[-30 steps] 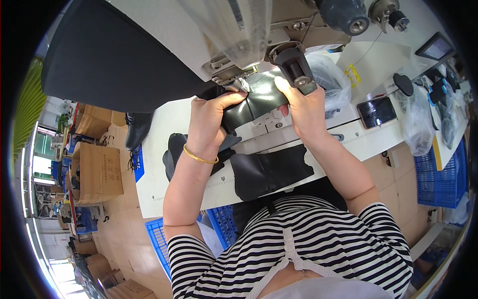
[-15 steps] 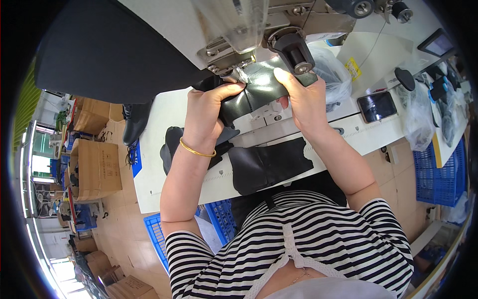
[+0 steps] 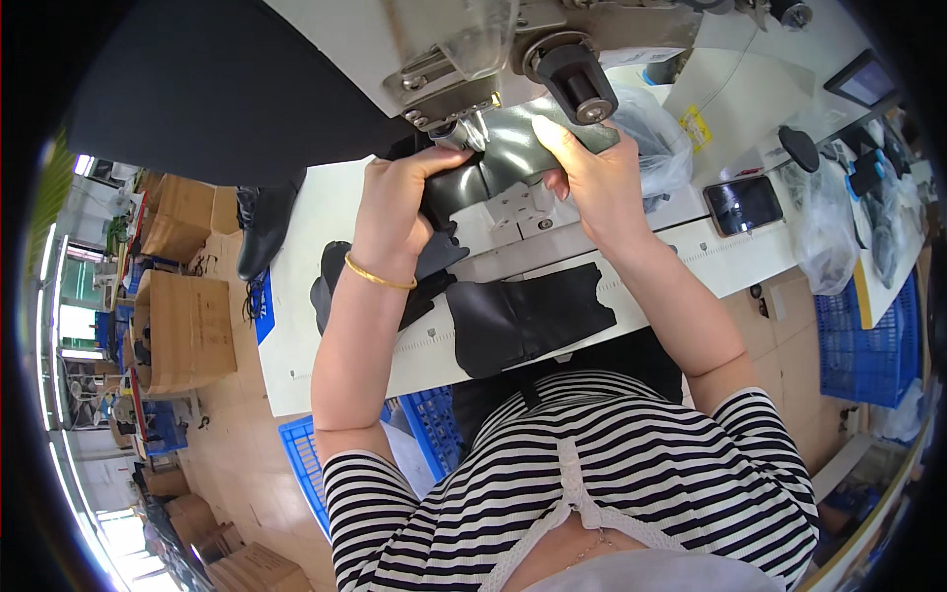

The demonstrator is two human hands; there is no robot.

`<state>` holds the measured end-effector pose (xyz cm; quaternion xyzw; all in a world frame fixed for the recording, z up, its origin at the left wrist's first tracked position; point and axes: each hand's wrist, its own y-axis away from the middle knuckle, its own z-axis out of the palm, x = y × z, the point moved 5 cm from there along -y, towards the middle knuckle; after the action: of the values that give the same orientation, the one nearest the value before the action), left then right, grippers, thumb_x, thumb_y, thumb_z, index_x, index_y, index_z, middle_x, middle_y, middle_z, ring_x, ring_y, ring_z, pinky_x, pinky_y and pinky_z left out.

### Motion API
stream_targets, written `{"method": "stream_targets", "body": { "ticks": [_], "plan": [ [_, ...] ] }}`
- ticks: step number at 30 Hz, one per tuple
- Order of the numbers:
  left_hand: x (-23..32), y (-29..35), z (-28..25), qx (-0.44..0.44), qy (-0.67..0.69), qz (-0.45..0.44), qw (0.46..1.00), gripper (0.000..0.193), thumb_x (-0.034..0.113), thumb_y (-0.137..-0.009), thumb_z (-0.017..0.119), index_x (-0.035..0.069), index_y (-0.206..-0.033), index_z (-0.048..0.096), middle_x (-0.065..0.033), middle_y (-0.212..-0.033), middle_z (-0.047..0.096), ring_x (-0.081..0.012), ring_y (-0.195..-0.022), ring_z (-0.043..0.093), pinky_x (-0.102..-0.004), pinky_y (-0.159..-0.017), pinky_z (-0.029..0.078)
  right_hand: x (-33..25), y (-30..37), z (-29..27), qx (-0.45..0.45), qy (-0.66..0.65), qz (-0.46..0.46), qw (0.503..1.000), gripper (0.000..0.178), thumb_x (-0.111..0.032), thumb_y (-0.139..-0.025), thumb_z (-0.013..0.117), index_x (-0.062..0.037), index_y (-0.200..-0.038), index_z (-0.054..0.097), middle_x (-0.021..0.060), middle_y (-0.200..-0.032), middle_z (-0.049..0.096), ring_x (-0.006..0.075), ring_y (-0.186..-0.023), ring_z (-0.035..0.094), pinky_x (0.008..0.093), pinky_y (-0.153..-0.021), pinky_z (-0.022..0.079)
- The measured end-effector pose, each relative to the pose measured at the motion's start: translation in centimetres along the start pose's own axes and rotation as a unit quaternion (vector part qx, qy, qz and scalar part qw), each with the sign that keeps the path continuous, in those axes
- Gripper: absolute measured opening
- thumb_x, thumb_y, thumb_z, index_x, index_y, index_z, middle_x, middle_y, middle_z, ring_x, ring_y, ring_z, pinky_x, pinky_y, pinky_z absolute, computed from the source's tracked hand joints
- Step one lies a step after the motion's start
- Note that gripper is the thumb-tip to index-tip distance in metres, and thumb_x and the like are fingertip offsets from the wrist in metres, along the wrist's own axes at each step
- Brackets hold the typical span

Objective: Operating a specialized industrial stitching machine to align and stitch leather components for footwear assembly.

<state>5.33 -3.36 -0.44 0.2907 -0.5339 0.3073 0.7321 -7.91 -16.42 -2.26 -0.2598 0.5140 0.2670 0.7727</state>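
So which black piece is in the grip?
The glossy piece, held by the left hand and right hand at the sewing machine; the other black pieces lie unheld on the white table.

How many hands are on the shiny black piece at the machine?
2: the left hand grips the left side of the shiny black piece, and the right hand grips its right side. No others show, though the piece's underside is hidden.

Head cam (L of pair) looked steeply down & fwd, v. wide, edges bent nr dark rim. Wearer's shirt (image 3: 493,474) sat closest, btm; leather piece (image 3: 513,153) farther, abv ctr; tabletop (image 3: 296,340) mid; floor (image 3: 237,444) well beyond, L.
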Motion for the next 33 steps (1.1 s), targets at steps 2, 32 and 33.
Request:
{"method": "stream_targets", "body": {
  "ticks": [2,32,33],
  "plan": [
    [-0.1,-0.5,0.0,-0.029,0.001,-0.05,0.998,0.018,-0.006,-0.076,0.062,-0.012,-0.093,0.065,-0.0154,-0.092,0.066,-0.0194,-0.08,0.066,-0.029,-0.073,0.054,0.1,-0.2,-0.1,-0.002,0.0,-0.002,1.0,0.018,-0.018,-0.088,0.061,0.0006,-0.088,0.061,0.0022,-0.066,0.058,0.0058,-0.049,0.051,0.0195,-0.043,0.039],
    [-4.5,9.1,-11.0,0.131,0.06,0.095,0.985,0.018,0.004,-0.085,0.064,0.004,-0.103,0.063,-0.0057,-0.097,0.065,-0.0166,-0.087,0.063,-0.0292,-0.076,0.053,7.9,7.2,4.3,-0.145,0.051,0.05,0.987,0.022,-0.021,-0.094,0.056,-0.0004,-0.087,0.051,0.0035,-0.073,0.058,0.0085,-0.054,0.056,0.0223,-0.049,0.044],
    [-4.4,9.2,-11.5,0.146,0.049,0.092,0.984,0.019,0.004,-0.085,0.065,0.002,-0.104,0.063,-0.0061,-0.098,0.065,-0.0161,-0.087,0.063,-0.0285,-0.076,0.053,8.2,7.2,4.9,-0.146,0.053,0.052,0.986,0.022,-0.021,-0.093,0.056,-0.0001,-0.087,0.052,0.0037,-0.073,0.058,0.0087,-0.054,0.056,0.0226,-0.049,0.044]
  ]
}}
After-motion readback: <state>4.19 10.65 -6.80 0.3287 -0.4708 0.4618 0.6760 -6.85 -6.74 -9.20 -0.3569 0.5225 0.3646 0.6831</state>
